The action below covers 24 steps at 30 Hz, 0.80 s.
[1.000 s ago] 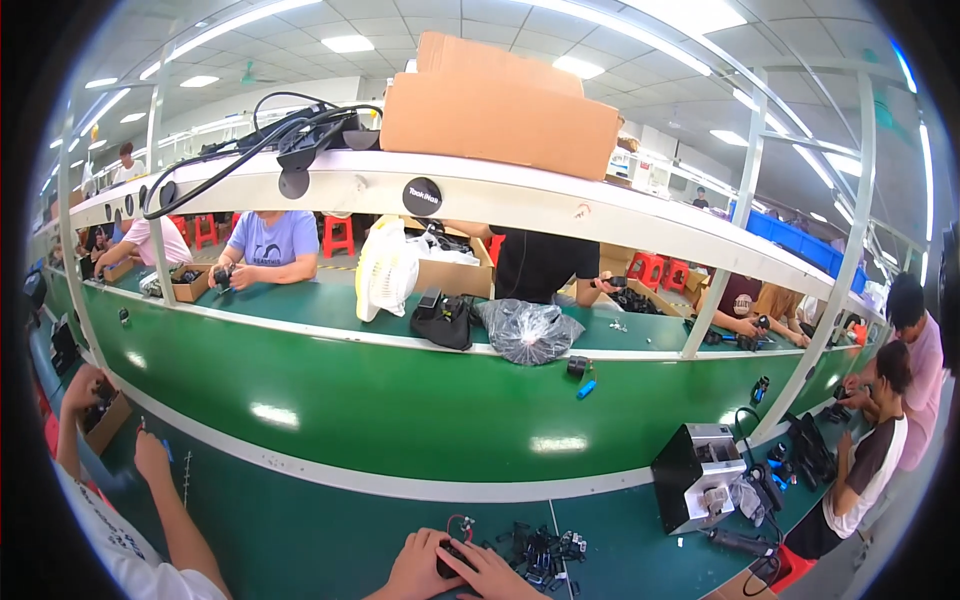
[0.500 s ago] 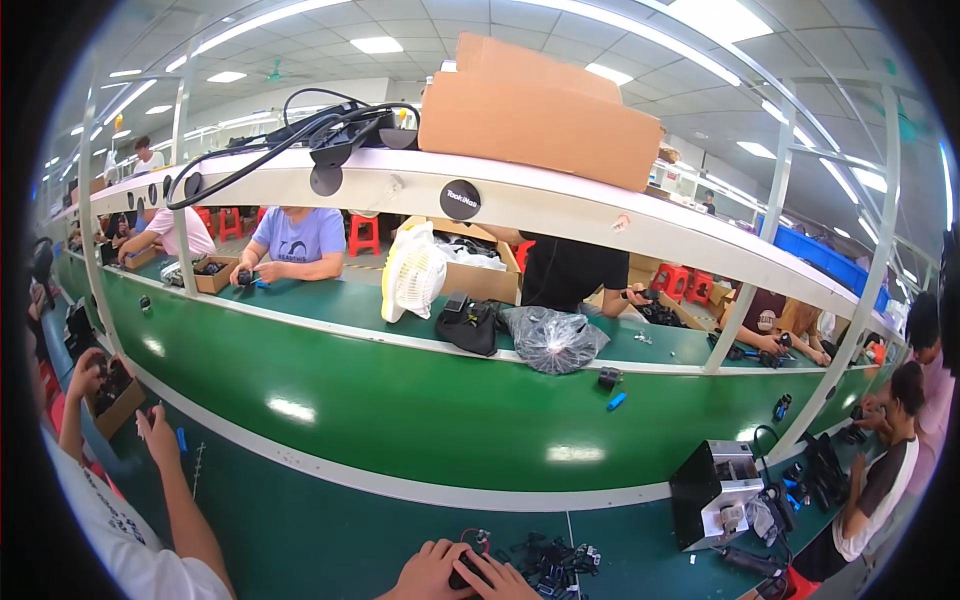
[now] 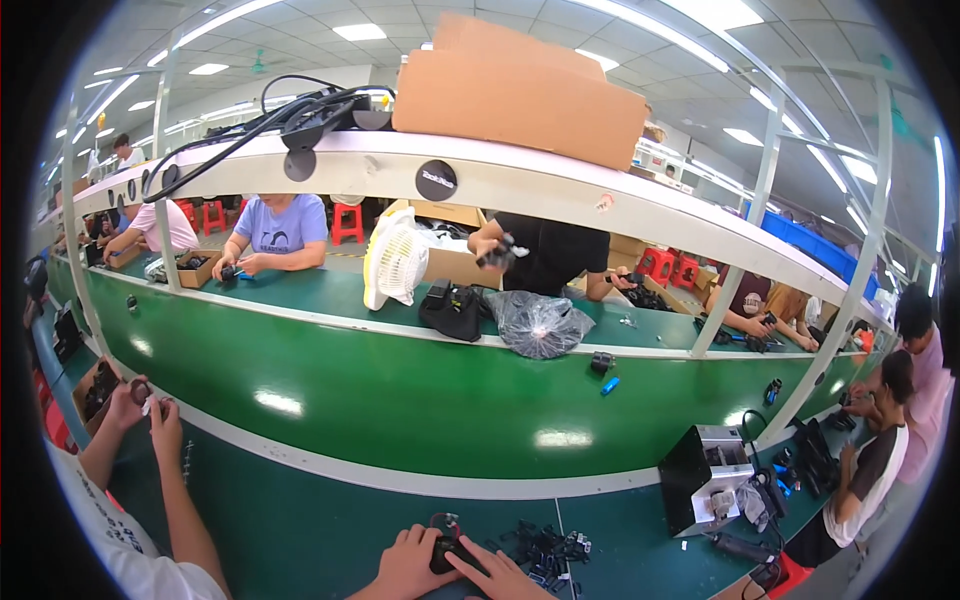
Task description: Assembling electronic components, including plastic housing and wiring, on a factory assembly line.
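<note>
At the lower edge, my left hand (image 3: 408, 560) and my right hand (image 3: 492, 574) meet around a small black housing-like part (image 3: 446, 556), whose exact kind I cannot tell. Both hands have their fingers closed on it, covering much of its surface. A small reddish piece with thin wires (image 3: 447, 521) shows just beyond the fingertips. Right of my hands, a loose pile of small black parts (image 3: 545, 552) lies on the dark green tabletop (image 3: 320, 505).
A silver and black bench machine (image 3: 706, 482) stands to the right with cables. Beyond the white rail runs a green belt (image 3: 400, 410) carrying a black part and a blue cylinder (image 3: 610, 386). A co-worker's arms (image 3: 180, 490) are close on the left. A shelf (image 3: 560, 170) crosses overhead.
The view has shifted slightly, so my hands appear higher. More of the black part shows between them. Across the belt, a person in black now lifts a dark item; the left co-worker's hands have come together.
</note>
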### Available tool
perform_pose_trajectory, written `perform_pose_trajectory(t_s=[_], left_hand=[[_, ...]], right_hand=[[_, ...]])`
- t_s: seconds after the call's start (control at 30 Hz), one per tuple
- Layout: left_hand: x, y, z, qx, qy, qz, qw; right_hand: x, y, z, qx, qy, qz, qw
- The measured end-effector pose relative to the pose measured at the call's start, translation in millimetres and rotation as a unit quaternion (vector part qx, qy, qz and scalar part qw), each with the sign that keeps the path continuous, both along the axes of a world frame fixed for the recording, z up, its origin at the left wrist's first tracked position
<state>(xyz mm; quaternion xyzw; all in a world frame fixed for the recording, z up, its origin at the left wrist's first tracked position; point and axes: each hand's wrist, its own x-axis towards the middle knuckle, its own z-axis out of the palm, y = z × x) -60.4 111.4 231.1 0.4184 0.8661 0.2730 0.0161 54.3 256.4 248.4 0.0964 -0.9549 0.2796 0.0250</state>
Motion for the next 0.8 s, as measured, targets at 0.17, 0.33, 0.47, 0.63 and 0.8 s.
perform_pose_trajectory(t_s=[0.17,0.33,0.47,0.63,0.8], left_hand=[[-9.1,-9.5,2.4,-0.044,0.034,0.045,0.997],[-19.8,-29.4,17.3,-0.110,-0.034,-0.004,0.993],[-30.3,-38.8,21.2,-0.191,-0.025,-0.041,0.980],[-49.1,-13.4,32.0,-0.106,-0.008,-0.067,0.992],[-67.1,48.4,27.7,-0.046,0.097,-0.061,0.992]], right_hand=[[-0.2,40.8,-0.3,-0.026,0.043,0.003,0.999],[6.7,103.8,13.3,-0.233,0.102,-0.155,0.955],[-22.2,134.4,9.7,-0.429,0.004,-0.211,0.878],[-84.9,179.7,-29.4,0.066,0.086,-0.262,0.959],[-99.0,178.5,-20.2,0.136,-0.034,-0.346,0.928]])
